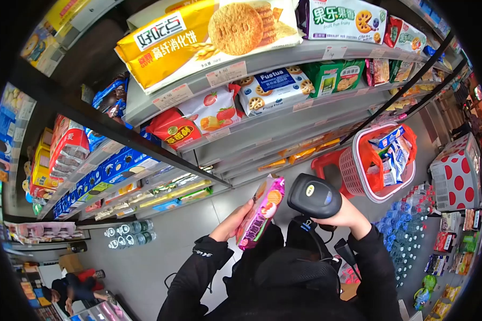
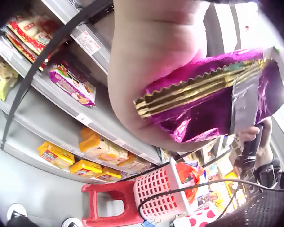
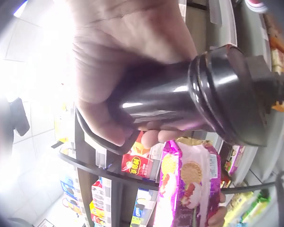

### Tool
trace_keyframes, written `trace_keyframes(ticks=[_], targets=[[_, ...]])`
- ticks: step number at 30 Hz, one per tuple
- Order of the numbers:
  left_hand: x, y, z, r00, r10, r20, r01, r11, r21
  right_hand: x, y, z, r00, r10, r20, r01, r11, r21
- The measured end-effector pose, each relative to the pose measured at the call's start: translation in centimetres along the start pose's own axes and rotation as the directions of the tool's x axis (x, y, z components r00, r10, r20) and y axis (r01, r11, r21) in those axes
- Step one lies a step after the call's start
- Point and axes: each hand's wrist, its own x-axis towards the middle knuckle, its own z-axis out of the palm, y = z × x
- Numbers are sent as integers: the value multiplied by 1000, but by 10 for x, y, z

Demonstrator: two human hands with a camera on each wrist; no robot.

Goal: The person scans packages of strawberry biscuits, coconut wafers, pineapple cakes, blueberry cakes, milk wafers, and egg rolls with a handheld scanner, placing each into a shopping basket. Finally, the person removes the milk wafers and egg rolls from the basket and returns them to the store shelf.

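Observation:
In the head view my left hand [image 1: 233,222] holds a purple packet of biscuits [image 1: 262,214], its printed face turned toward the scanner. The left wrist view shows the packet's shiny purple back with a gold crimped seam [image 2: 199,92], lying against the palm. My right hand [image 1: 346,215] grips a black handheld barcode scanner [image 1: 315,196], whose head points at the packet with a small gap between them. From the right wrist, its dark handle [image 3: 156,94] shows with fingers wrapped around it, and the biscuit packet [image 3: 191,182] is beyond.
Curved shelves [image 1: 278,56] of biscuit packs stand close in front. A white-and-red basket [image 1: 355,166] with packs inside sits on a red stool [image 2: 111,205] to the right. Bottled water [image 1: 399,235] covers floor at the right; more bottles [image 1: 129,234] lie at the left.

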Motion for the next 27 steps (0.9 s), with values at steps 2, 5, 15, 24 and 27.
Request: trace_keyframes(ticks=[2,5,15,24,27], targets=[[25,-20,-30,999,-48,-9,49,999,15,16,10,0,994,75,79,-78,996,38],[26,-9,-27,982,-160,105,162,987,-9,38,31,-3,976,115,185,-124,992,37],[60,10,-51,994,50,102,-71,972,222,80,112,-17,914,261,312,-329,926,188],[118,44,-72,739,672,48,47,-123,991,115,177,0,961,214,175,-211,977,-31],[137,46,-79,735,676,52,216,-306,927,131,206,8,986,63,154,-24,970,-244]])
